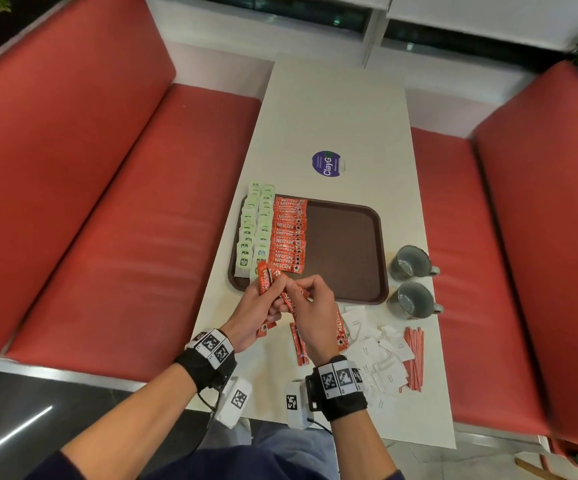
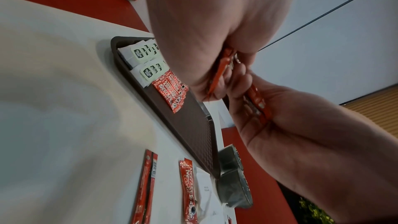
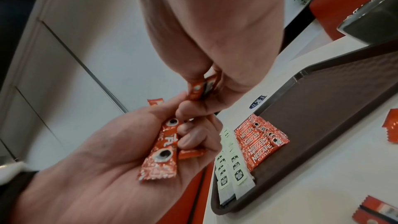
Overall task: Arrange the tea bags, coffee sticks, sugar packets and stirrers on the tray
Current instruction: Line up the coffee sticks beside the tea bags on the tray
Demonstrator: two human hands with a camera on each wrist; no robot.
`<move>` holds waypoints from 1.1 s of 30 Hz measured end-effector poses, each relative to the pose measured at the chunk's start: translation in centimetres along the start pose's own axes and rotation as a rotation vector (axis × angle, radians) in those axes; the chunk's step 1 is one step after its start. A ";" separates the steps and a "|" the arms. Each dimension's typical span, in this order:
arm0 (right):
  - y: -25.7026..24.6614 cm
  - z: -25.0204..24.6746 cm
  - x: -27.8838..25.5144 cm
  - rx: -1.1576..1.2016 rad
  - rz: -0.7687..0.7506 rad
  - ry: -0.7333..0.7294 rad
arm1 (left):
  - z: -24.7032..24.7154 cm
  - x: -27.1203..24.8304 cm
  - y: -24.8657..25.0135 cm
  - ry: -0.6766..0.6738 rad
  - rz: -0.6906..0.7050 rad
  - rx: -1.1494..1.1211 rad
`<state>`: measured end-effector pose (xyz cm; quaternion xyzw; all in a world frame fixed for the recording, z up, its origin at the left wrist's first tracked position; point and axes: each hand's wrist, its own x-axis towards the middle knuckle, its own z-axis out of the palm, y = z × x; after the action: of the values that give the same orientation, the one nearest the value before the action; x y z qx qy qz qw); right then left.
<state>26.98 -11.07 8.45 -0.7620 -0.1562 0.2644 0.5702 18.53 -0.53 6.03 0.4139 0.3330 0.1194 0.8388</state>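
Note:
A brown tray [image 1: 346, 251] lies on the white table. Green tea bags [image 1: 256, 230] fill its left side in two columns. A row of red coffee sticks [image 1: 289, 233] lies beside them. Just in front of the tray's near left corner, my left hand [image 1: 263, 308] grips a few coffee sticks [image 3: 163, 151] in its palm. My right hand [image 1: 311, 299] pinches one coffee stick [image 3: 198, 89] out of that bunch. White sugar packets [image 1: 377, 351] and red stirrers [image 1: 414, 358] lie loose on the table at the near right.
Two grey mugs [image 1: 412, 263] lie on their sides right of the tray. Loose coffee sticks [image 1: 299, 344] lie on the table under my right wrist. A round blue sticker [image 1: 327, 163] sits beyond the tray. Red bench seats [image 1: 124, 220] flank the table.

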 end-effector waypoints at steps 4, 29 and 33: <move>0.1 0.2 0.4 0.001 0.013 0.018 | 0.2 0.0 0.2 0.024 0.044 0.039; 1.6 -3.3 2.4 0.276 0.088 -0.148 | -2.1 1.1 1.6 0.090 0.042 0.162; 2.2 -4.1 3.9 0.209 0.113 -0.162 | -2.6 1.2 2.2 0.144 0.046 0.088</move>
<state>32.39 -12.81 6.36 -0.6823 -0.1301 0.3714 0.6161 17.95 3.02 6.07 0.4484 0.3876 0.1534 0.7907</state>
